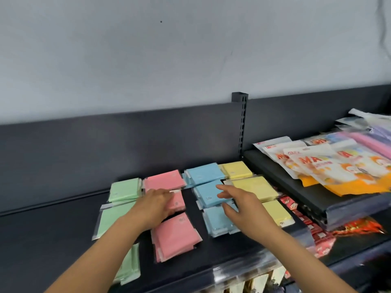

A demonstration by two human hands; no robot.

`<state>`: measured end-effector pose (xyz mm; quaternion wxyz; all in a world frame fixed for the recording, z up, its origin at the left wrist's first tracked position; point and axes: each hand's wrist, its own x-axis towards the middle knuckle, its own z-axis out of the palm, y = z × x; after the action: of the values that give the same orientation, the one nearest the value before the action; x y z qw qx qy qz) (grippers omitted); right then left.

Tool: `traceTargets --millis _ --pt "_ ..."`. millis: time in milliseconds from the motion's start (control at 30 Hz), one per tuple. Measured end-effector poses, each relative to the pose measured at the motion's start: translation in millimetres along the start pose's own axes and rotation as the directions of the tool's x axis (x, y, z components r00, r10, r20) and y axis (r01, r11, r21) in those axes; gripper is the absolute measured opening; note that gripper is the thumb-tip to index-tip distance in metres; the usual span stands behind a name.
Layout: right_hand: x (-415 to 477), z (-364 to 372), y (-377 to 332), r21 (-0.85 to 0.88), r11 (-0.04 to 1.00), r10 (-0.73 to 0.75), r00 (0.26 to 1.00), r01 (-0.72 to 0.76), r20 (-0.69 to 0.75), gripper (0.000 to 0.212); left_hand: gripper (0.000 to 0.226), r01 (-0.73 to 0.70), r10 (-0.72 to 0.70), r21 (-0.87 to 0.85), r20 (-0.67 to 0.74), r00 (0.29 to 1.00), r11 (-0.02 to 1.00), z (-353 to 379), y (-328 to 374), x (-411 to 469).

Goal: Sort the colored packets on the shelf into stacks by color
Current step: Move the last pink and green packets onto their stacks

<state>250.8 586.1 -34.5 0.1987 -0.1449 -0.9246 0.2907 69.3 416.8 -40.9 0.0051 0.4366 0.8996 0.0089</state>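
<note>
Colored packets lie in columns on the dark shelf (53, 225): green packets (124, 190) at left, pink packets (164, 179), blue packets (203, 173), and yellow packets (255, 187) at right. My left hand (156, 205) rests on the middle pink stack (178, 203), fingers curled over its near edge. A front pink stack (175, 236) lies just below it. My right hand (237, 203) hovers over the middle blue stack (208, 196) with fingers spread, holding nothing. A front blue stack (215, 222) sits beneath its palm.
A slotted upright post (243, 123) divides the shelf bays. The higher shelf at right carries orange-and-white snack bags (323, 166) and pastel rolls (370, 140). Red packets (304, 218) fill the gap below it. The shelf's front edge has a clear price strip (243, 269).
</note>
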Motion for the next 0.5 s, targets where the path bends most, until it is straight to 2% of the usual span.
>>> traceTargets --millis 100,167,267,367,500 --pt "1.1 5.8 -4.4 0.005 1.0 -0.004 1.0 0.004 0.0 0.049 0.059 -0.031 0.03 -0.065 -0.02 0.999 0.997 0.2 -5.2 -4.1" --pt "2.3 10.5 -12.3 0.008 1.0 -0.019 1.0 0.019 0.009 0.048 0.058 -0.046 0.036 -0.12 -0.084 0.996 0.992 -4.0 -9.9 -10.7" --pt "3.6 16.8 -28.1 0.01 0.997 -0.075 0.997 0.075 0.007 0.045 0.052 -0.033 -0.024 -0.245 -0.228 0.973 0.969 -13.2 -18.9 -26.3" --pt "2.6 29.3 -46.9 0.067 0.989 -0.133 0.991 0.132 0.013 0.045 0.044 -0.035 -0.067 -0.289 -0.337 0.939 0.957 -17.2 -30.9 -50.0" --pt "0.8 61.4 -73.6 0.107 0.973 -0.212 0.973 0.203 0.087 0.044 0.04 0.011 -0.142 -0.322 -0.388 0.911 0.947 -11.9 -48.2 -91.7"
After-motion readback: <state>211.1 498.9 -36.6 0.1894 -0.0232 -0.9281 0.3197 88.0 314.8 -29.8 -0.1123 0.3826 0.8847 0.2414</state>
